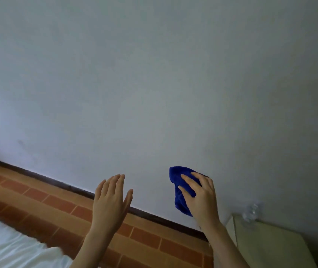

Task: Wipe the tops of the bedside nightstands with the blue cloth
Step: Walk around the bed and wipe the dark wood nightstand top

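Clear bottle [251,213] on nightstand [270,246], blue cloth [179,204] in right hand [202,200].

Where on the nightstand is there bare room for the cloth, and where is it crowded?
The nightstand top is bare from its left edge across the middle to the frame's edge. Only the back corner by the wall is crowded: a clear bottle stands there. The right hand holds the blue cloth up and left of it.
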